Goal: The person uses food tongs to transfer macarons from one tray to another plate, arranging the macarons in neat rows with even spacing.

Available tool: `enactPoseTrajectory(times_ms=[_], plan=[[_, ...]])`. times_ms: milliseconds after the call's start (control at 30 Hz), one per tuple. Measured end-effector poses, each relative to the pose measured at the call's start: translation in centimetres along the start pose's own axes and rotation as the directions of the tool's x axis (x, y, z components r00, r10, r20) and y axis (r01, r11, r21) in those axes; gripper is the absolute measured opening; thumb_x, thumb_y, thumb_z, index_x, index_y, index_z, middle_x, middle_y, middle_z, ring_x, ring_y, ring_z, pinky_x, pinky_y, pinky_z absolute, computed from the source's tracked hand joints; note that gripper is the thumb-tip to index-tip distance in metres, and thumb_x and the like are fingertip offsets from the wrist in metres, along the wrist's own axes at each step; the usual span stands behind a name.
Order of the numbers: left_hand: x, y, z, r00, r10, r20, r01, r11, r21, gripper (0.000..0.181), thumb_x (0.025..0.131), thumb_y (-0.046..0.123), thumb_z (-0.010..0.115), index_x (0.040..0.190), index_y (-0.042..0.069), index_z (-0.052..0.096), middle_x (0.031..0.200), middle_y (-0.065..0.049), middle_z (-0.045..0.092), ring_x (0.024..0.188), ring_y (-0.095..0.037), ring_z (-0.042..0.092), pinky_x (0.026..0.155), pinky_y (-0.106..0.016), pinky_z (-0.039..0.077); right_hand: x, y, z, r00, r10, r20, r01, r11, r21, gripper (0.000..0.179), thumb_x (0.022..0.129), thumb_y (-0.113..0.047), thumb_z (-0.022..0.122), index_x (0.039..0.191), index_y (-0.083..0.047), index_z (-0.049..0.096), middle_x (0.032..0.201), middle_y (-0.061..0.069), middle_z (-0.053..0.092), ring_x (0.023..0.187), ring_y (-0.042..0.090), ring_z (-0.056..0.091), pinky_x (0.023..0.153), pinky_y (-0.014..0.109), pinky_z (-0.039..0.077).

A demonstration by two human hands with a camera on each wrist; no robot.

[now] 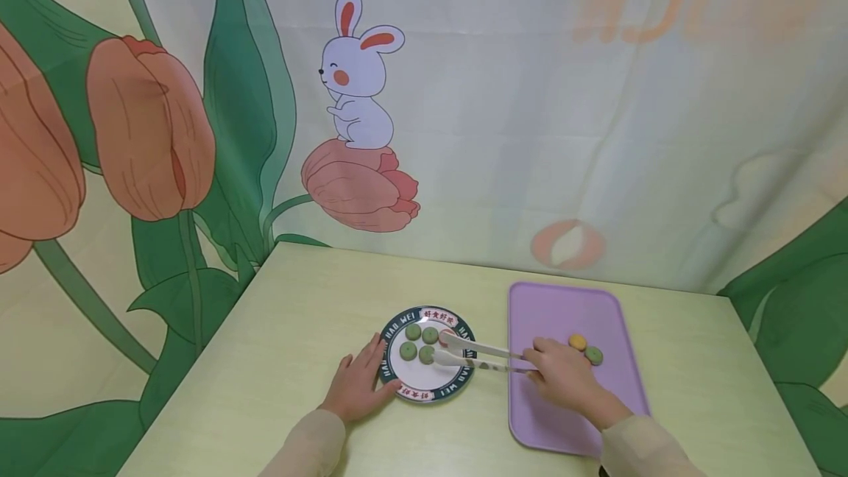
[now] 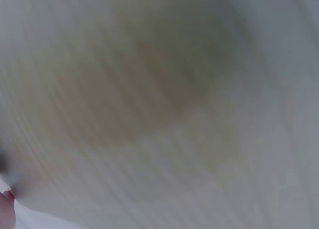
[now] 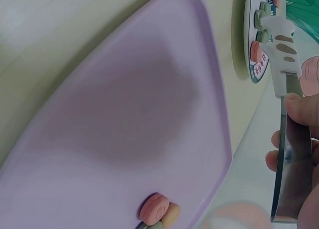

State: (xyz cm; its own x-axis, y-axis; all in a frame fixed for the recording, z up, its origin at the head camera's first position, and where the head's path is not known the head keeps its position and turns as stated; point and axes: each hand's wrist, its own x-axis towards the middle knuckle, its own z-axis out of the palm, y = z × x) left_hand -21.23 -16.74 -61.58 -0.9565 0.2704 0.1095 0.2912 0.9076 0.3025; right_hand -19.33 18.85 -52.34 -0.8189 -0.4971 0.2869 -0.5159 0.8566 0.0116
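Observation:
My right hand point(image 1: 563, 374) grips a pair of tongs point(image 3: 295, 159) with metal arms and white patterned tips, reaching left from over the purple tray point(image 1: 563, 308). The spread tips hang over the round plate point(image 1: 417, 377), at a pink macaron point(image 3: 255, 52) and one of several green macarons point(image 1: 408, 351). The upper tip partly hides the pink one in the head view. With fingers and thumb spread, my left hand point(image 1: 360, 381) touches the plate's left rim. The left wrist view is mostly a blurred pale surface, with a fingertip point(image 2: 7, 209) at its lower left.
A yellow macaron point(image 1: 578, 342) and a green macaron point(image 1: 593, 355) lie on the tray, close to my right hand. Another pink macaron point(image 3: 154, 208) shows beside them in the right wrist view. A printed curtain point(image 1: 477, 131) hangs behind the pale table point(image 1: 311, 300).

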Motion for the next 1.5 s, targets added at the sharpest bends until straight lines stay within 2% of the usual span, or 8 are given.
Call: enactPoseTrajectory(times_ms=[333, 533, 967, 1167, 1500], plan=[[0.1, 0.0, 0.0, 1.000, 0.009, -0.012, -0.009, 1.000, -0.002, 0.080, 0.080, 0.061, 0.044, 0.139, 0.010, 0.028, 0.147, -0.005, 0.022, 0.131, -0.022, 0.030, 0.103, -0.052, 0.024, -0.2, 0.4, -0.1, 0.998, -0.045, -0.039, 0.045, 0.999, -0.005, 0.019, 0.066, -0.020, 0.072, 0.081, -0.014, 0.061, 0.067, -0.007, 0.043, 0.056, 0.008, 0.040, 0.043, 0.018, 0.029], [0.1, -0.1, 0.1, 1.000, 0.010, -0.004, -0.010, 1.000, 0.000, 0.080, 0.080, 0.061, 0.044, 0.139, 0.010, 0.027, 0.147, -0.006, 0.022, 0.131, -0.023, 0.030, 0.103, -0.052, 0.024, -0.4, 0.7, -0.2, 0.998, -0.046, -0.044, 0.047, 0.999, 0.004, 0.021, 0.066, -0.019, 0.073, 0.083, -0.014, 0.063, 0.067, -0.007, 0.043, 0.057, 0.008, 0.042, 0.043, 0.017, 0.029], [0.1, -0.3, 0.5, 1.000, 0.001, -0.001, -0.001, 1.000, 0.013, 0.081, 0.080, 0.063, 0.041, 0.140, 0.011, 0.026, 0.148, -0.004, 0.020, 0.132, -0.021, 0.028, 0.104, -0.051, 0.023, -0.8, 0.7, -0.8, 0.998, -0.021, -0.054, 0.023, 0.999, 0.026, 0.020, 0.064, -0.018, 0.074, 0.077, -0.016, 0.058, 0.065, -0.009, 0.040, 0.055, 0.006, 0.038, 0.043, 0.016, 0.026], [0.1, -0.3, 0.5, 1.000, 0.001, -0.002, -0.001, 1.000, 0.007, 0.081, 0.080, 0.064, 0.041, 0.140, 0.011, 0.026, 0.148, -0.004, 0.020, 0.132, -0.021, 0.028, 0.104, -0.051, 0.023, -1.3, 1.2, -1.1, 0.998, 0.003, -0.064, -0.003, 1.000, -0.009, 0.021, 0.063, -0.020, 0.074, 0.076, -0.016, 0.058, 0.064, -0.009, 0.040, 0.053, 0.007, 0.035, 0.040, 0.018, 0.025], [0.1, -0.3, 0.3, 1.000, 0.007, 0.004, -0.007, 1.000, 0.008, 0.081, 0.080, 0.063, 0.041, 0.140, 0.011, 0.026, 0.147, -0.005, 0.021, 0.132, -0.022, 0.029, 0.103, -0.051, 0.024, -1.9, 1.7, -1.1, 0.995, -0.021, -0.093, 0.016, 0.999, -0.046, 0.023, 0.061, -0.022, 0.075, 0.073, -0.015, 0.056, 0.064, -0.008, 0.040, 0.053, 0.007, 0.034, 0.042, 0.020, 0.028]])
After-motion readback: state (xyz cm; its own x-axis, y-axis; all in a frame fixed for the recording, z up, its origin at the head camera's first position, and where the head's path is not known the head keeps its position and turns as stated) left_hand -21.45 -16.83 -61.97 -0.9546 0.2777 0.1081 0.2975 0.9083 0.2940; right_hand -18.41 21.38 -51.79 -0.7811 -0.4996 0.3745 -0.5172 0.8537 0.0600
